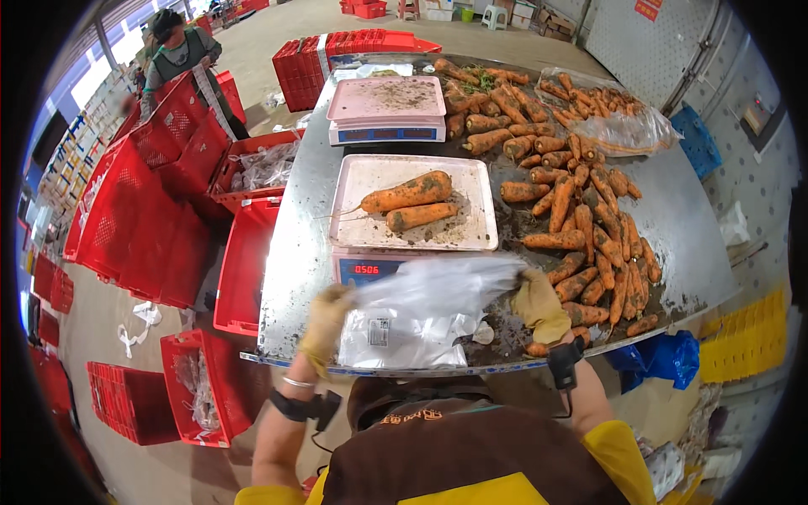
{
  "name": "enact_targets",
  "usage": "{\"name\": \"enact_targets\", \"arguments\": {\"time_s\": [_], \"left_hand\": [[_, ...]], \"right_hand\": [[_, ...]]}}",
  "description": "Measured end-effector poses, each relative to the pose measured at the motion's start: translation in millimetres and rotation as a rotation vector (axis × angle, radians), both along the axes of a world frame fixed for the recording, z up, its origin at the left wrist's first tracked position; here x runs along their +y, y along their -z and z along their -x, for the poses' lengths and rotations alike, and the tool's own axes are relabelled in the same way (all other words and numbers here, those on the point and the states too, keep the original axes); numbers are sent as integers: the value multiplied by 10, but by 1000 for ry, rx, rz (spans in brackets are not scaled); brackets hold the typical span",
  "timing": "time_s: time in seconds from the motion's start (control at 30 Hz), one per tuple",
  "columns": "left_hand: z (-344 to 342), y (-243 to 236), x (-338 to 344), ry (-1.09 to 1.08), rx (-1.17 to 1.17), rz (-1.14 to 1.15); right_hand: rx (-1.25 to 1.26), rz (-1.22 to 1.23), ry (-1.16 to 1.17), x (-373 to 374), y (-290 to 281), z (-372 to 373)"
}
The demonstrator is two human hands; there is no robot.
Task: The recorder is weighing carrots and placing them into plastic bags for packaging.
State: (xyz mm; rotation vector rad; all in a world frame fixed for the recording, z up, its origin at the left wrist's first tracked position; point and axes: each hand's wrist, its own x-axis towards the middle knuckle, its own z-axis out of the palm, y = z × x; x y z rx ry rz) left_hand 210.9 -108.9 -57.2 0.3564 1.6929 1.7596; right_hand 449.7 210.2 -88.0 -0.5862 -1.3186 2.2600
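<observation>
Both my hands wear tan gloves. A clear plastic bag [442,282], blurred by motion, stretches between my left hand [325,324] and my right hand [540,307], each closed on one end of it. Beneath it, a stack of flat plastic bags [396,341] with a printed label lies at the table's near edge. Just beyond the bag stands a digital scale with a lit red display [367,270]. Its soiled white tray [353,229] bears two dirt-covered carrots, a larger carrot [408,192] and a smaller carrot [421,216].
A heap of muddy carrots [581,219] covers the right of the metal table [290,269]. An open bag of carrots [610,122] lies at the far right. A second scale [387,105] stands farther back. Red crates [206,383] line the left, with a person [181,50] behind them.
</observation>
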Motion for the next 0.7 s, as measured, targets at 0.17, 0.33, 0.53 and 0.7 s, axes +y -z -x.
{"name": "enact_targets", "arguments": {"time_s": [0.17,0.33,0.53,0.7], "left_hand": [[-4,-924,-150,50,249,6],[-494,-1181,399,130,1298,491],[205,-886,368,26,1607,640],[1010,-1291,513,-41,932,571]], "right_hand": [[-87,-385,-32,-407,-986,482],[-8,-1129,-217,-1044,-1452,763],[-364,-1917,-2,-662,-1485,1007],[79,-1025,129,55,-1323,1446]]}}
